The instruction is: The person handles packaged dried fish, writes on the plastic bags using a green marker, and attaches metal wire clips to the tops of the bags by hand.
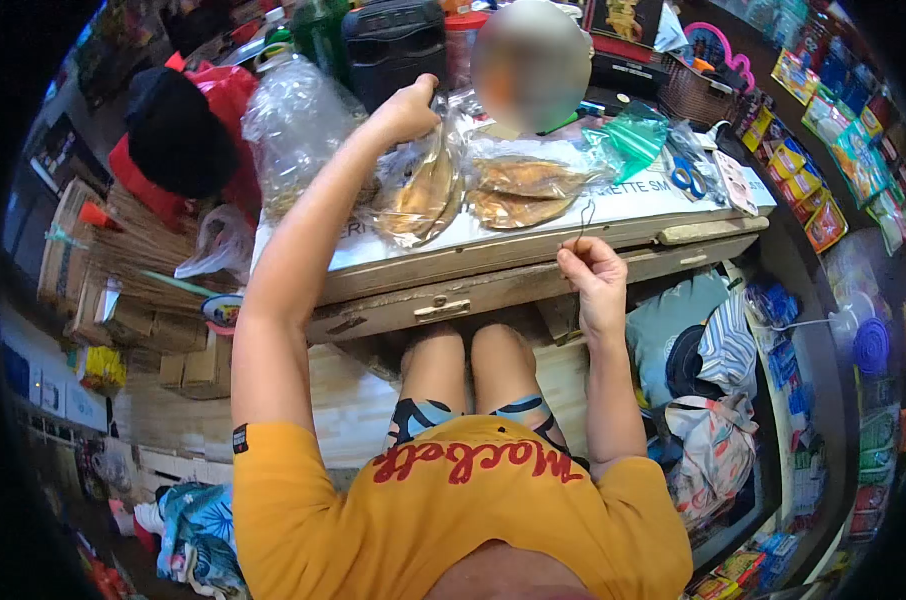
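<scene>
My left hand (410, 108) reaches far across the table, its fingers closed at the gathered top of a clear plastic bag of dried fish (420, 195). The bag's lower part rests on the white tabletop. Beside it on the right lies a second clear bag of dried fish (526, 190), apart from both hands. My right hand (595, 280) is raised in front of the table edge. Between its thumb and fingertips it pinches a thin dark loop, like a rubber band or string (585, 222).
A large clear bag (303, 125) stands left of my forearm. A black speaker-like box (395, 50) is behind the fish. Blue scissors (687, 176) and a green plastic bag (633, 138) lie at right. Drawers (443, 306) run under the tabletop; a cushion (673, 325) sits lower right.
</scene>
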Available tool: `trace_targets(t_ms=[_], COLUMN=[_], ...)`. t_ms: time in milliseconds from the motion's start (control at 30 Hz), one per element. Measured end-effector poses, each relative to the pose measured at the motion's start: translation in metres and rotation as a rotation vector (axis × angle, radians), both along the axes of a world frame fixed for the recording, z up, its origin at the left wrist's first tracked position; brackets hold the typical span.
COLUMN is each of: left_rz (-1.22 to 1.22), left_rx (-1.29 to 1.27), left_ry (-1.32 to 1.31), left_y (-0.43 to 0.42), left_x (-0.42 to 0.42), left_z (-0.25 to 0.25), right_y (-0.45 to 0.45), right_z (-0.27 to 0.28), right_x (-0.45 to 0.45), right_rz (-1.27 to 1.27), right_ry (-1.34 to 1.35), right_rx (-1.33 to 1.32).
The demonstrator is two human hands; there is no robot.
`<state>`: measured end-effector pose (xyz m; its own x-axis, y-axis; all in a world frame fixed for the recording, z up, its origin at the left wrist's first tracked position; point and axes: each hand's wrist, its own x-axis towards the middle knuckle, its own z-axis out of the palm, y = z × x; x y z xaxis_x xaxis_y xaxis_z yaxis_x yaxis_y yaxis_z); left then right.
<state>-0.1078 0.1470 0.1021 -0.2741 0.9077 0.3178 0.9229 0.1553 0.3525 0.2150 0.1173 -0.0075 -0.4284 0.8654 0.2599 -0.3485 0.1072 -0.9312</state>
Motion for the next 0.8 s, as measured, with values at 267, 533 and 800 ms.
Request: trace_targets(t_ms=[267,533,800], left_rz=[-0.571,-0.650,-0.376], left_rx=[-0.194,-0.116,0.418], left_ry=[0.216,0.431,0.648], left_y=[0.005,0.007,-0.023], left_x=[0.121,0.110,0.111], left_z=[-0.027,-0.022,-0.018], right_y=[0.019,0.033,0.033], right_z=[0.000,-0.002,0.034], right_x=[0.010,0.021,-0.018], right_rz=[0.020,0.046,0.059], right_ry=[0.034,0.137,0.198], right_rx=[-0.088,-0.119,0.001])
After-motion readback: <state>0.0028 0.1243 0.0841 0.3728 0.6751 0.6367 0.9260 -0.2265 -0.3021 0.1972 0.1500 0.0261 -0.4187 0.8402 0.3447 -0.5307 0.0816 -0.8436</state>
